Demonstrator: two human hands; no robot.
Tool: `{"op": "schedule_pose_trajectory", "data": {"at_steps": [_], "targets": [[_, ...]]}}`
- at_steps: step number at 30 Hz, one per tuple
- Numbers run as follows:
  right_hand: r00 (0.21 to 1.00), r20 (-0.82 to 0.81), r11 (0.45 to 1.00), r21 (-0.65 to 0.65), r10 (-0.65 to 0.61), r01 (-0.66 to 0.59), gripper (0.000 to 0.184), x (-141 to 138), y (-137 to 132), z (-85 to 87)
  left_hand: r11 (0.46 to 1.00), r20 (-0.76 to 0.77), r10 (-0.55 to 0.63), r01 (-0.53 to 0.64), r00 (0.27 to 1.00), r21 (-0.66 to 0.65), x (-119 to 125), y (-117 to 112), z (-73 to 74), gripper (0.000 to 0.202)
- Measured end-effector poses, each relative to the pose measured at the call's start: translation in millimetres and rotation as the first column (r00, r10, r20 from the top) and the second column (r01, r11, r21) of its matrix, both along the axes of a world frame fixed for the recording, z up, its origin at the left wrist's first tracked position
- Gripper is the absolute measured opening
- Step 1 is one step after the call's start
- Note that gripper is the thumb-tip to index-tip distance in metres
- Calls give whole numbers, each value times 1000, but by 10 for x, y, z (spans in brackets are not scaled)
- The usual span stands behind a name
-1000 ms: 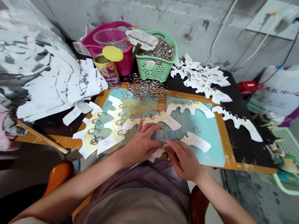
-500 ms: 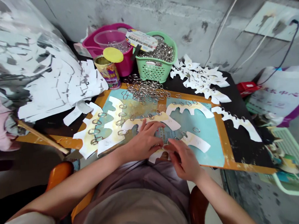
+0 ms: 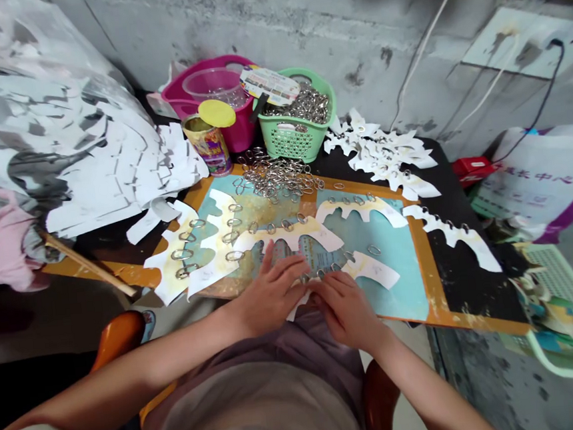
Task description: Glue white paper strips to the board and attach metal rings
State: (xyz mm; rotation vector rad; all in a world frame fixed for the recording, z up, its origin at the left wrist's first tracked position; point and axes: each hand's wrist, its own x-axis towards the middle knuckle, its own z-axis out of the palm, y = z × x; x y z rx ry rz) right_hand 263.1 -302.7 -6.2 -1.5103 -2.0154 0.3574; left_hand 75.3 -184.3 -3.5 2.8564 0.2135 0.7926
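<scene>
My left hand (image 3: pixel 268 297) and my right hand (image 3: pixel 342 310) meet low at the centre of a blue-painted board with an orange border (image 3: pixel 398 285). Their fingertips press on a scalloped white paper strip (image 3: pixel 374 271), which runs beneath both hands. Small metal rings (image 3: pixel 305 278) sit by the fingertips, partly hidden. Just above, a second strip (image 3: pixel 288 238) carries a row of rings. Further strips threaded with rings (image 3: pixel 182 254) lie to the left. A loose heap of metal rings (image 3: pixel 276 179) lies at the board's far edge.
A green plastic basket of rings (image 3: pixel 300 137), a pink basket (image 3: pixel 180 90) and a printed can (image 3: pixel 209 148) stand beyond the board. Paper offcuts (image 3: pixel 112 170) pile up at left, ringed strips (image 3: pixel 382 156) lie at right, and a wooden stick (image 3: pixel 87 266) rests at left.
Both hands have drawn slightly toward me, with the fingertips still together on the strip. The whole scene has shifted a little in view as my head moved.
</scene>
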Motion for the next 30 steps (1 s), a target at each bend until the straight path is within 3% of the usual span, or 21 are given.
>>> {"op": "schedule_pose_trajectory", "data": {"at_steps": [4, 10, 15, 18, 24, 30], "targets": [[999, -37, 1000, 1, 12, -12, 23, -20, 16, 20, 960, -118, 74, -103, 990, -261, -12, 87, 170, 29], [957, -88, 958, 60, -276, 282, 10, -207, 118, -47, 942, -126, 117, -150, 985, -300, 115, 114, 122, 21], [949, 39, 949, 65, -312, 310, 16, -262, 116, -101, 898, -152, 145, -195, 978, -395, 130, 113, 58, 18], [956, 101, 959, 94, -277, 268, 18, -248, 63, -113, 895, -175, 138, -198, 975, -400, 116, 128, 52, 16], [967, 205, 980, 159, -154, 122, 20, -220, -16, -139, 950, -175, 33, -85, 984, -299, 129, 142, 100, 17], [979, 135, 980, 146, -153, 133, 16, -191, -34, -150, 976, -170, -33, -5, 985, -219, 134, 217, 143, 20]]}}
